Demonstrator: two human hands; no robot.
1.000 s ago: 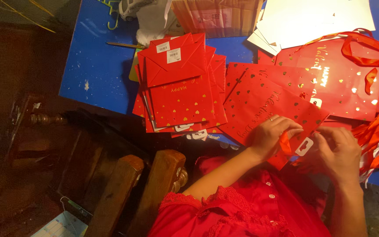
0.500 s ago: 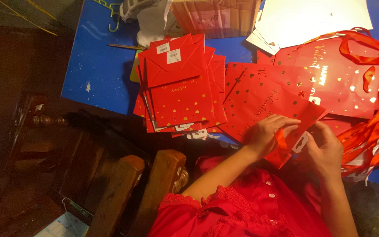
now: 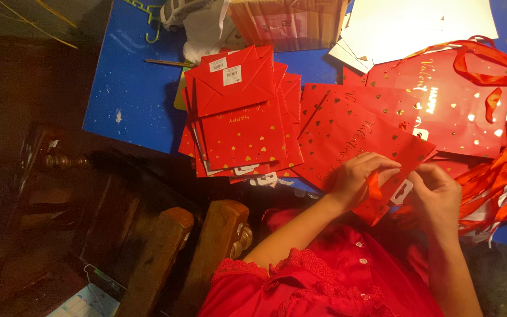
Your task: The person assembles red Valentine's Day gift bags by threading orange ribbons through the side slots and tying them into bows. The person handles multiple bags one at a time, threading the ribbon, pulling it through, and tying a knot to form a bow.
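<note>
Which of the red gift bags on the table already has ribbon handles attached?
The glossy red bag at the far right, its ribbon handles looped; the others lie flat without handles.

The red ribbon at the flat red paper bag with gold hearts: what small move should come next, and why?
Probably draw the red ribbon further through the bag's edge, since the left hand pinches it there, while the right hand steadies the white tag beside it.

I see a red garment with short sleeves edged in scalloped red lace, small pale buttons running down its front. Both forearms are bare, no watch or ring that I can make out on the left hand (image 3: pixel 359 179) or right hand (image 3: pixel 438 194).
</note>
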